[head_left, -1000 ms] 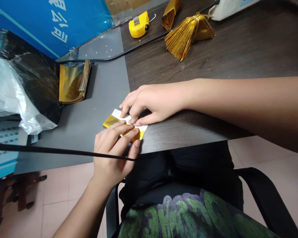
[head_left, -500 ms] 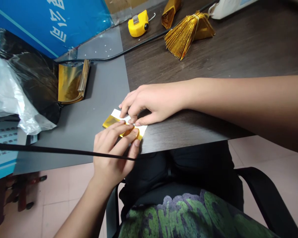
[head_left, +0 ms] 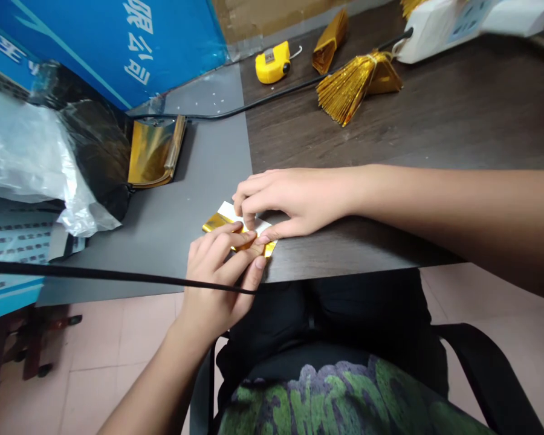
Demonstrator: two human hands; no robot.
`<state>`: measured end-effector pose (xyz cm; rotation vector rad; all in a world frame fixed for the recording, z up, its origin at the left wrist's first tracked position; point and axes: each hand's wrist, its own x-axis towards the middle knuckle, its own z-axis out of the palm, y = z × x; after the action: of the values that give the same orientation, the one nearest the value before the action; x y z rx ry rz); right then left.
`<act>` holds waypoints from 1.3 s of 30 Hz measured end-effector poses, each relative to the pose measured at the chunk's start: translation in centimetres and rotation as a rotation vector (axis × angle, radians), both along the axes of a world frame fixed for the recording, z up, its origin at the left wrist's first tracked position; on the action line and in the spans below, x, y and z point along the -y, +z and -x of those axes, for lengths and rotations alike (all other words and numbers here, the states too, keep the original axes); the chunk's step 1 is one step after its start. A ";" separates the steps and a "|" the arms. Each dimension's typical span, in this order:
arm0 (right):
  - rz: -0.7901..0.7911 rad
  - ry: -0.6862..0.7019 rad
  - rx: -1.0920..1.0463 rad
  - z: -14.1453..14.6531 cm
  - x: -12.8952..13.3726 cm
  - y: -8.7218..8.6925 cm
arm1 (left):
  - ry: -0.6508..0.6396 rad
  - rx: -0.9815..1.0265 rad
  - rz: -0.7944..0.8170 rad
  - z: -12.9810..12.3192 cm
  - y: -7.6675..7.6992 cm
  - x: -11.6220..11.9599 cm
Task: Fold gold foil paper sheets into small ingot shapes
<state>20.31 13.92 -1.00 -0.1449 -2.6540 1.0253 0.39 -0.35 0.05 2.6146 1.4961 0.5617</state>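
Observation:
A small sheet of gold foil paper (head_left: 215, 222), white on its other face, lies partly folded near the table's front edge. My left hand (head_left: 220, 266) comes from below, its fingers pressed together on the gold fold and its thumb at the near edge. Over the far side is my right hand (head_left: 276, 202), with bent fingers and the thumb pinching down at the white strip beside the left fingertips. Both hands cover the middle of the sheet, so the crease there is partly hidden.
Behind stand a yellow tape measure (head_left: 272, 63), a tied fan of folded gold paper (head_left: 347, 87), a folded gold piece (head_left: 330, 42) and a white power strip (head_left: 435, 36). A black cable (head_left: 226, 113) crosses the table. Stacked gold sheets (head_left: 152, 151) sit by a black plastic bag (head_left: 95, 133).
The whole view has shifted, so the table things appear further right and slightly lower. My right fingers have drawn in closer to the left fingertips; both hands stay on the paper.

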 end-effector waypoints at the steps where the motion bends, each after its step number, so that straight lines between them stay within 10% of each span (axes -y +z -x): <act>1: -0.001 -0.018 -0.010 0.0 0.1 0.1 | -0.009 0.006 0.003 0.0 0.0 0.0; 29: -0.102 0.119 -0.014 -0.2 2.1 1.9 | 0.034 0.020 0.142 0.8 1.1 0.9; 39: -0.141 -0.149 0.007 2.0 2.8 -0.1 | -0.034 0.015 0.128 1.4 0.9 0.7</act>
<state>18.32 11.14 -1.15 -0.3115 -2.6639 0.7897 -0.97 -1.05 0.94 2.5289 1.4295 0.4650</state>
